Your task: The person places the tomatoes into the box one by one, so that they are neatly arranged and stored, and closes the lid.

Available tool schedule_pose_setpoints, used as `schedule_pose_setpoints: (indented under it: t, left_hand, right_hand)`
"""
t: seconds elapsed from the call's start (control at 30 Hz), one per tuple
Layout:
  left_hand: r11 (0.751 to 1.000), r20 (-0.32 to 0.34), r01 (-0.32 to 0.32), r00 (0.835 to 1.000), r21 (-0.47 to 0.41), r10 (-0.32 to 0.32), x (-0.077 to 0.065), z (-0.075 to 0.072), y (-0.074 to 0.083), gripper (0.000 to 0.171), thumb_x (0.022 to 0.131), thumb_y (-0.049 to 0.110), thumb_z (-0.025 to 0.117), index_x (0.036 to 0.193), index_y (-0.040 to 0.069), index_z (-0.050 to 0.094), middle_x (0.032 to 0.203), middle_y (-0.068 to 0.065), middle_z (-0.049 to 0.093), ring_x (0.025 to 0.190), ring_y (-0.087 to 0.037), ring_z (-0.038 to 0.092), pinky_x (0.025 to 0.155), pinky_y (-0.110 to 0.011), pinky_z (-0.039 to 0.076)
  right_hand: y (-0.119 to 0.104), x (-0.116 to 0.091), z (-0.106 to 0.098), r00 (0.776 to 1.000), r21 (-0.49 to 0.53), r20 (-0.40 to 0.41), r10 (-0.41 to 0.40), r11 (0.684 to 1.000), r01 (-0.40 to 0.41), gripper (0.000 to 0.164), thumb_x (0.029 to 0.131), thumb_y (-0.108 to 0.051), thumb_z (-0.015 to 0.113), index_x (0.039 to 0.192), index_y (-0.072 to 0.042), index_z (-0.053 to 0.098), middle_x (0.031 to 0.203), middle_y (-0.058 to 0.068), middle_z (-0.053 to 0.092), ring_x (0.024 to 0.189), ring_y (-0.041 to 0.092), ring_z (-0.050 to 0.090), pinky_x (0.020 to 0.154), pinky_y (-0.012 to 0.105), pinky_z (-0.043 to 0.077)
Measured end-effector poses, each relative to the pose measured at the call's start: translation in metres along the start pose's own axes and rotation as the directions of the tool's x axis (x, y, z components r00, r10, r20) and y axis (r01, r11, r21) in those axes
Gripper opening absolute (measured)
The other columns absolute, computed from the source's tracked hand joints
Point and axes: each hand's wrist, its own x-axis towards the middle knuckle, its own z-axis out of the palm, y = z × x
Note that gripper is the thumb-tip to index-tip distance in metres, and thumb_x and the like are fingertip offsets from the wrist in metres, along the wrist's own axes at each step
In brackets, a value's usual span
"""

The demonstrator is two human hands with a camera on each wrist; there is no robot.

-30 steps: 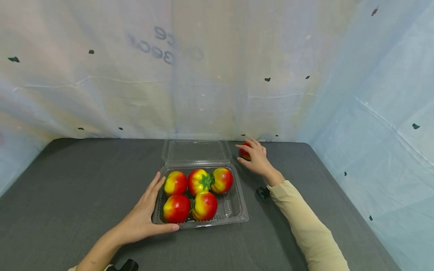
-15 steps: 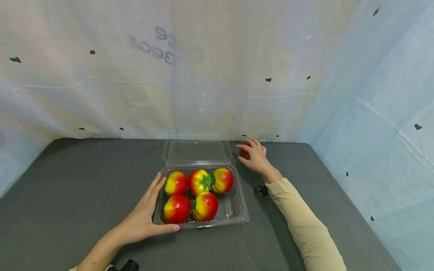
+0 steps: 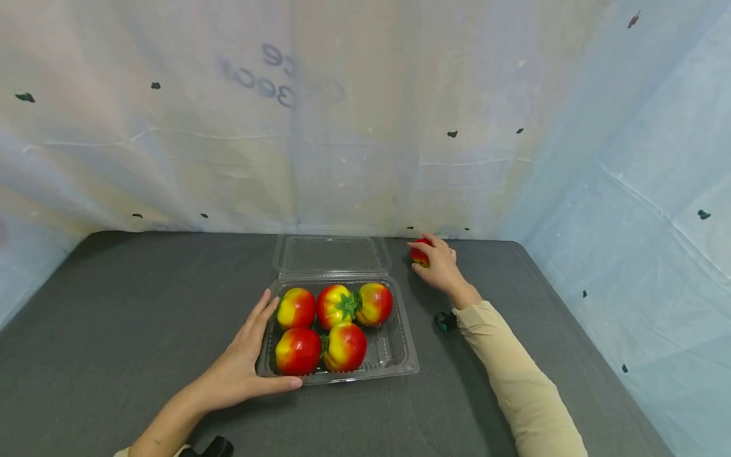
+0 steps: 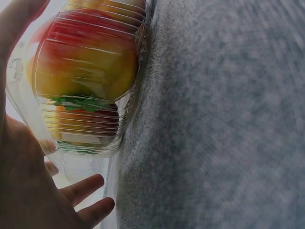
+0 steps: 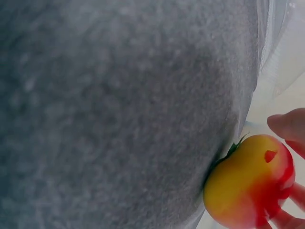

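Note:
A clear plastic clamshell box [image 3: 407, 327] lies with its lid folded back, holding several red-and-yellow tomatoes [image 3: 298, 351], some with green leaf tops. My left hand [image 3: 237, 368] rests against the box's left side, fingers straight along it and thumb at the front left corner. In the left wrist view, the tomatoes show through the ribbed wall. Beyond the box's right side, my right hand [image 3: 441, 266] curls round another tomato [image 3: 419, 254] near the table's back edge. The right wrist view shows this tomato [image 5: 250, 186] against the grey surface, leaf top downward, fingers behind it.
The raised lid [image 3: 331, 255] leans away toward the back. Translucent sheeting [image 3: 365, 139] with dark specks walls off the back and right of the dark grey table [image 3: 143, 304]. A black wrist device [image 3: 445, 322] sits beside the right sleeve.
The right hand and its tomato have shifted slightly to the right, with the fingers closer round the tomato. The left hand and the box stay where they were.

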Motion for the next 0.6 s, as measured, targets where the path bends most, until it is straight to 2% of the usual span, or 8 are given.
schedule_pose_setpoints:
  t: [0.33, 0.6]
  left_hand:
    - [1.0, 0.004, -0.003, 1.0, -0.007, 0.003, -0.0002, -0.0003, 0.0012, 0.119, 0.07, 0.053, 0.08, 0.155, 0.021, 0.002, 0.161, -0.005, -0.011, 0.141, -0.051, 0.01, 0.09, -0.082, 0.021]
    - [1.0, 0.004, -0.002, 1.0, -0.008, 0.002, -0.0011, -0.0009, 0.0017, 0.119, 0.07, 0.052, 0.08, 0.155, 0.023, 0.002, 0.161, -0.006, -0.012, 0.141, -0.051, 0.009, 0.089, -0.082, 0.021]
  right_hand:
    - [0.0061, -0.0043, -0.0041, 0.998, -0.019, -0.059, 0.026, 0.999, -0.027, 0.044, 0.086, -0.009, 0.067, 0.129, -0.008, 0.059, 0.144, 0.024, 0.037, 0.127, 0.046, 0.04, 0.096, 0.061, 0.03]
    - [0.0096, -0.0071, -0.0073, 0.997, -0.045, -0.066, 0.033, 0.998, -0.036, 0.045, 0.085, -0.008, 0.069, 0.129, -0.009, 0.059, 0.144, 0.023, 0.04, 0.125, 0.045, 0.043, 0.098, 0.062, 0.034]
